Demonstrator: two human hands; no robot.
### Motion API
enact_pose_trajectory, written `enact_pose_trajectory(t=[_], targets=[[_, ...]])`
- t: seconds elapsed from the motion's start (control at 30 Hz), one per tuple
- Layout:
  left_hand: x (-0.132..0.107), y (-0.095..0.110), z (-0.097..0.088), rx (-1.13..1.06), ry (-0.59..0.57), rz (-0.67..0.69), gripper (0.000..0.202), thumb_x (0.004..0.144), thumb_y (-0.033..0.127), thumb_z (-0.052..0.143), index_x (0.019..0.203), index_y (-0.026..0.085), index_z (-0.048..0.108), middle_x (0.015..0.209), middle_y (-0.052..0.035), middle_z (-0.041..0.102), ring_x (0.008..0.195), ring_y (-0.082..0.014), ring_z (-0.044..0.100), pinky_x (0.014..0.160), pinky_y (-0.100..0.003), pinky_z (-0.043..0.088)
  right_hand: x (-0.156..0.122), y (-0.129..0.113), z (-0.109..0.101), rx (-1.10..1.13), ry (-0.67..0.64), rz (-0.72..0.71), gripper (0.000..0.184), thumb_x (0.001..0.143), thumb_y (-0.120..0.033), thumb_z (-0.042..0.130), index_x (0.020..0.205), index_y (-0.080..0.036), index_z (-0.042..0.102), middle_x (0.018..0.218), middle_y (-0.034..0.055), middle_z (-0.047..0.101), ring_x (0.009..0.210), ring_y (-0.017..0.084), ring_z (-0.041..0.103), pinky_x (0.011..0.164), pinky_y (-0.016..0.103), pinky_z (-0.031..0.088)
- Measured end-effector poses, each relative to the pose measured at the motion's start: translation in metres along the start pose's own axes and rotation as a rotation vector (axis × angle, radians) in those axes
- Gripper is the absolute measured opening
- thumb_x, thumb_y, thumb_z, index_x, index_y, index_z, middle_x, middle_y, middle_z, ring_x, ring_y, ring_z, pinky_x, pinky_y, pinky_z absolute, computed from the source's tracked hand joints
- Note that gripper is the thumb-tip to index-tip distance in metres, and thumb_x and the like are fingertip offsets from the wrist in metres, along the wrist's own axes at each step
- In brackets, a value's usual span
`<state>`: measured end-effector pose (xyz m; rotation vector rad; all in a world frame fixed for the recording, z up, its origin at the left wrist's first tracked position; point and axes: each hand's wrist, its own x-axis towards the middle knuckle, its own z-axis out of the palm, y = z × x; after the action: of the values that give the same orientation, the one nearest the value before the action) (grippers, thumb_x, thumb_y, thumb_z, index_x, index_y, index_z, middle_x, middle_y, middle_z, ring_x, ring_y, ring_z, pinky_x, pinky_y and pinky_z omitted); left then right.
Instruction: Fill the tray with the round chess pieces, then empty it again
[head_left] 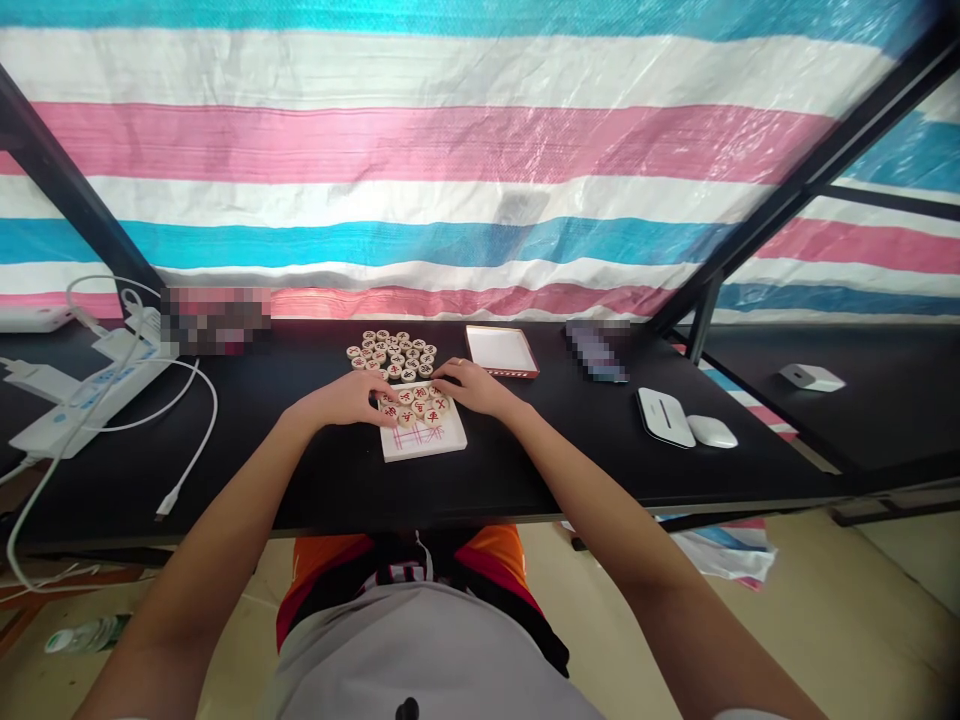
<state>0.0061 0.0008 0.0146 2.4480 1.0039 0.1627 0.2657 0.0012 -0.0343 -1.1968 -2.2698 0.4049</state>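
Observation:
A shallow white box (pixel 431 444) with red scribbles lies in front of me on the black table. Round xiangqi pieces with red characters (pixel 407 418) sit close together in its far part. My left hand (pixel 346 398) curves against the left side of these pieces, thumb and fingers apart. From the right, my right hand (pixel 480 386) rests at the box's far right corner, fingertips touching the pieces there and fingers partly spread. Just beyond both hands, a cluster of loose xiangqi pieces (pixel 396 350) stands on the table, some stacked.
Behind my right hand lies an open box lid (pixel 501 350). A phone (pixel 598 352), a white flat case (pixel 665 417) and a white mouse (pixel 712 431) are farther right. At left are a power strip (pixel 90 405) and a white cable (pixel 171 500). Striped sheeting hangs behind.

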Motion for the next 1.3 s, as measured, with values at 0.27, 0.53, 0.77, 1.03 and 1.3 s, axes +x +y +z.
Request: enact_pose_trajectory(t=[0.27,0.53,0.77,1.03,1.3], targets=[[-0.001,0.001,0.001,0.03,0.013,-0.078,0.039,0.065,0.058,0.067,0.082,0.023,0.072,0.086,-0.003,0.062,0.079,-0.0198,0.056,0.064,-0.027,0.037,0.0,0.0,0.001,-0.014,0.003,-0.002,0.022,0.091,-0.029,0.053,0.1,-0.018,0.07,0.1,0.0081,0.065,0.095,0.019,0.061,0.091,0.035,0.047],[0.0,0.002,0.003,0.068,0.005,-0.026,0.037,0.071,0.053,0.062,0.088,0.022,0.071,0.088,-0.0035,0.062,0.079,-0.0195,0.056,0.068,-0.028,0.039,0.001,0.001,0.001,-0.021,-0.001,-0.009,0.022,0.091,-0.028,0.052,0.1,-0.017,0.07,0.1,0.0086,0.065,0.095,0.02,0.061,0.091,0.035,0.047],[-0.005,0.003,0.0,0.083,0.248,0.079,0.032,0.077,0.047,0.059,0.095,0.021,0.063,0.102,-0.0053,0.061,0.097,-0.0232,0.055,0.086,-0.032,0.042,0.0,-0.001,0.0,-0.004,-0.002,0.005,0.023,0.091,-0.03,0.052,0.101,-0.018,0.07,0.1,0.0087,0.065,0.095,0.02,0.061,0.091,0.036,0.047],[-0.004,0.002,0.0,0.132,0.307,0.068,0.031,0.077,0.039,0.055,0.102,0.02,0.06,0.104,-0.0049,0.062,0.092,-0.0204,0.057,0.086,-0.03,0.042,0.0,0.0,0.0,-0.002,-0.009,0.013,0.023,0.091,-0.029,0.052,0.102,-0.019,0.07,0.102,0.008,0.065,0.096,0.02,0.061,0.091,0.036,0.047],[-0.013,-0.014,-0.013,0.063,0.278,-0.119,0.032,0.076,0.045,0.055,0.095,0.021,0.062,0.081,-0.0017,0.064,0.073,-0.0181,0.058,0.069,-0.028,0.043,-0.001,-0.003,-0.002,0.01,-0.011,0.015,0.022,0.091,-0.028,0.052,0.101,-0.019,0.069,0.102,0.008,0.065,0.095,0.019,0.061,0.091,0.035,0.047]])
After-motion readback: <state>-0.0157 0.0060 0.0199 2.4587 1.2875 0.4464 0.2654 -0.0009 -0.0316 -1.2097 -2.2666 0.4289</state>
